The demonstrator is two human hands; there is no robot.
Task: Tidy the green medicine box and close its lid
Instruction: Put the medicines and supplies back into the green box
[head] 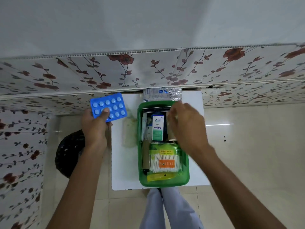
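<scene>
The green medicine box [185,176] stands open on a small white table [123,171]. Inside lie a cotton swab pack [163,160], a yellow packet [159,176], a white-and-green Optibex carton [157,128] and a brown roll [171,136]. My left hand [94,128] holds a blue blister pack of pills [109,106] up, left of the box. My right hand [186,128] reaches into the box's right side, fingers blurred around the brown roll. A translucent lid [130,131] seems to lie left of the box.
Silver blister strips [162,94] lie on the table behind the box, against the floral wall panel [148,71]. A black bin [71,154] stands on the tiled floor left of the table. My legs [166,210] show below the table's near edge.
</scene>
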